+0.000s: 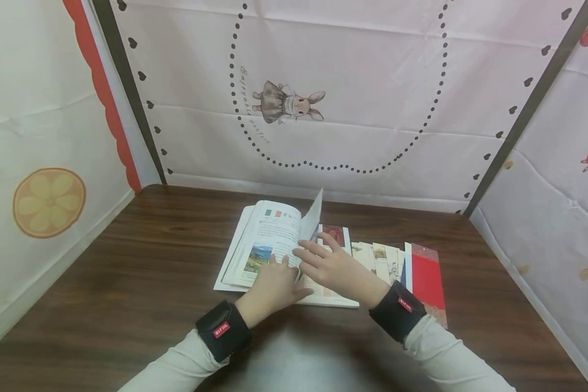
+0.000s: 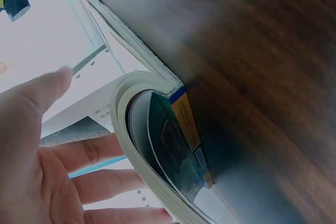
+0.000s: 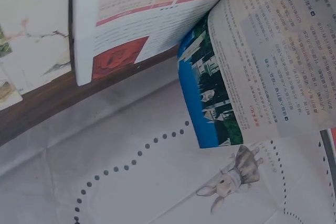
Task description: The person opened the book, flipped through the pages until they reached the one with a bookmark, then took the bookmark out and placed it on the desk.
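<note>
An open book lies on the table, its left page bearing text and a landscape photo. One leaf stands raised near the spine; in the right wrist view this leaf carries text and a picture of buildings under blue sky. My left hand rests on the lower part of the left page. Its straight fingers lie against the curved pages in the left wrist view, thumb apart. Beside the raised leaf, my right hand is over the right page, fingers spread and loosely bent.
Right of the book lie several cream illustrated booklets or cards and a red-covered book. The brown wooden table is bordered by white printed cloth at the back and sides.
</note>
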`<action>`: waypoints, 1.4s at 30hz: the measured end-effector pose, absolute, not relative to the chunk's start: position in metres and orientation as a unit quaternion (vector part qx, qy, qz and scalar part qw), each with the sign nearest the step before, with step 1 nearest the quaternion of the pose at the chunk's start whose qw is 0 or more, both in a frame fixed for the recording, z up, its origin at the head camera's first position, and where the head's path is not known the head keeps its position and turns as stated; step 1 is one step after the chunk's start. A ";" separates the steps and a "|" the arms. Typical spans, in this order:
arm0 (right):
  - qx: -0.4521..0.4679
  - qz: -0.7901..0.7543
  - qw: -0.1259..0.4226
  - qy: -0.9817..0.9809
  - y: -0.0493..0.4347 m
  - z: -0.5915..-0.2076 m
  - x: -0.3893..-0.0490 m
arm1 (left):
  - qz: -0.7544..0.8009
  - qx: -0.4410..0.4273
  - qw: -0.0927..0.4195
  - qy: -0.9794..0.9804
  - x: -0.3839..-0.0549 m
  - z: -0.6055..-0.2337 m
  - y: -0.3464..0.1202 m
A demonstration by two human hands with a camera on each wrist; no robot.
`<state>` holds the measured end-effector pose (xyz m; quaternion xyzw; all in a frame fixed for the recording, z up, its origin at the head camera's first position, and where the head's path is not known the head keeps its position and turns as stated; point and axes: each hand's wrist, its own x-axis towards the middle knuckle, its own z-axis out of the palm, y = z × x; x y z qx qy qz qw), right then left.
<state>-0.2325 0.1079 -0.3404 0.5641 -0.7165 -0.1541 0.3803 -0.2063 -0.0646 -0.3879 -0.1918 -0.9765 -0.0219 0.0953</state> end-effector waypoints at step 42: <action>0.305 0.003 -0.135 -0.943 0.147 -0.387 -0.256 | -0.149 -0.125 0.225 -0.955 -0.211 -0.392 -0.112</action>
